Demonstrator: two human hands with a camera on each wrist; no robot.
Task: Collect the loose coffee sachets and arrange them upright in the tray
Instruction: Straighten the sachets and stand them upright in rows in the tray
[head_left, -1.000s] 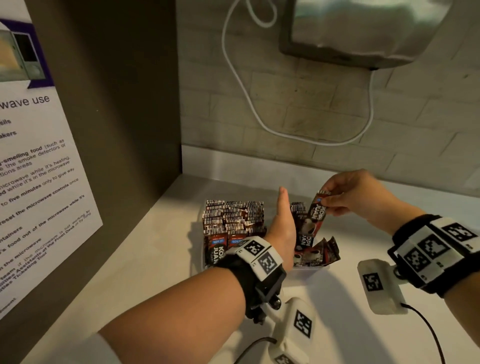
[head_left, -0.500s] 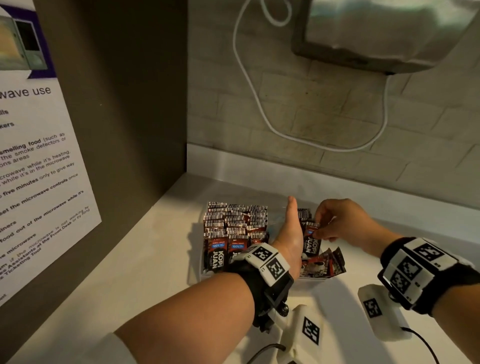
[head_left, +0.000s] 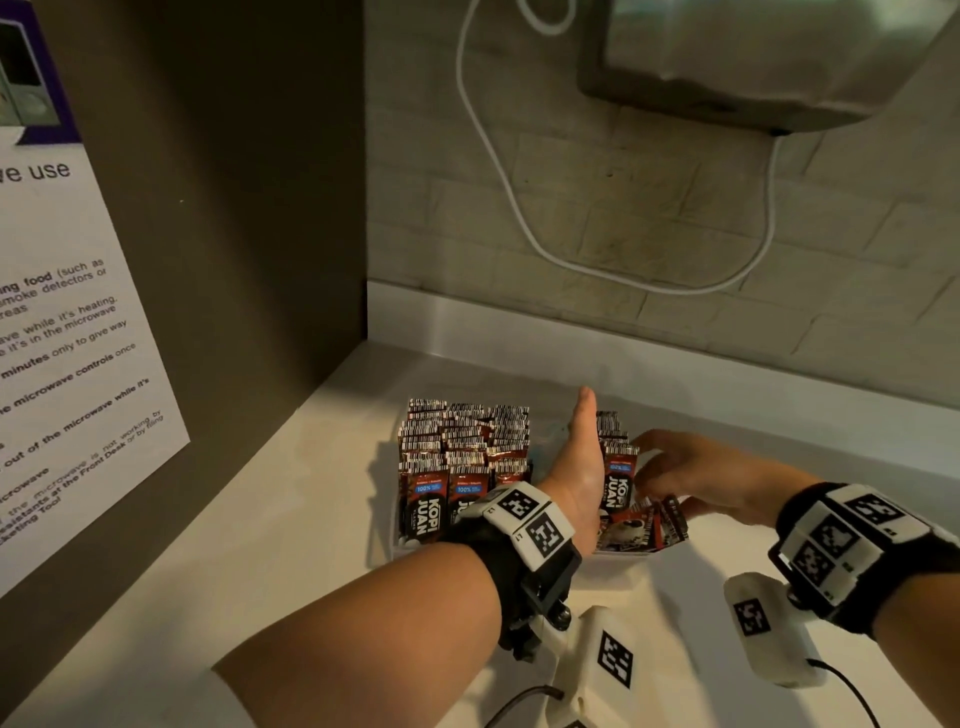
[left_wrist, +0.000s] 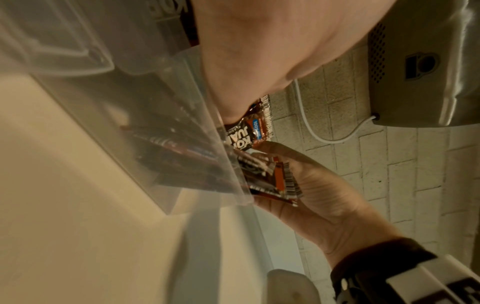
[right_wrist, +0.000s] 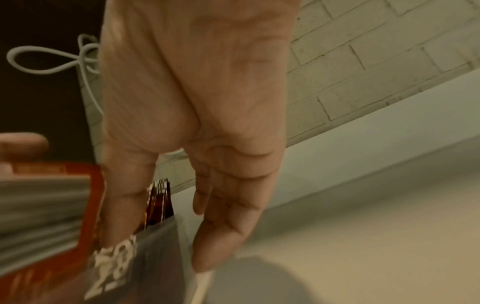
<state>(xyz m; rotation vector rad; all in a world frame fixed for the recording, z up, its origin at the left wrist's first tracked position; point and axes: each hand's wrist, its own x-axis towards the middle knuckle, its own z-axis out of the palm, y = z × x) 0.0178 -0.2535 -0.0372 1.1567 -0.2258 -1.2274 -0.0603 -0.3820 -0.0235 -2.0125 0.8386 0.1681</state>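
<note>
**Flat left palm braces the sachet row; right fingers rest on the front packet**

Your left hand (head_left: 579, 467) stands on edge inside the clear tray (left_wrist: 182, 164), fingers straight and together, gripping nothing, its palm pressed flat against the upright sachet (head_left: 618, 486) just to its right. Your right hand (head_left: 696, 480) reaches in from the other side with fingers spread and relaxed; the fingertips touch that sachet's top edge, and no closed pinch shows.

Beyond your left hand's back stand three packed rows of upright sachets (head_left: 462, 452). On the palm side one short row runs away behind the braced packet. Below your right hand a few loose sachets (head_left: 644, 527) lie slumped at the tray's near corner; an exact count cannot be made.

Only the left wrist view shows those slumped packets poking over the tray rim against your right palm. Only the right wrist view shows your thumb (right_wrist: 122, 205) dipped among the packets, with the other fingers hanging outside the tray wall.

Everything sits on a pale countertop (head_left: 270, 519). One printed notice (head_left: 62, 338) hangs on the dark panel to the left, and one white cable (head_left: 519, 197) loops down the brick wall from one metal appliance (head_left: 753, 57).
</note>
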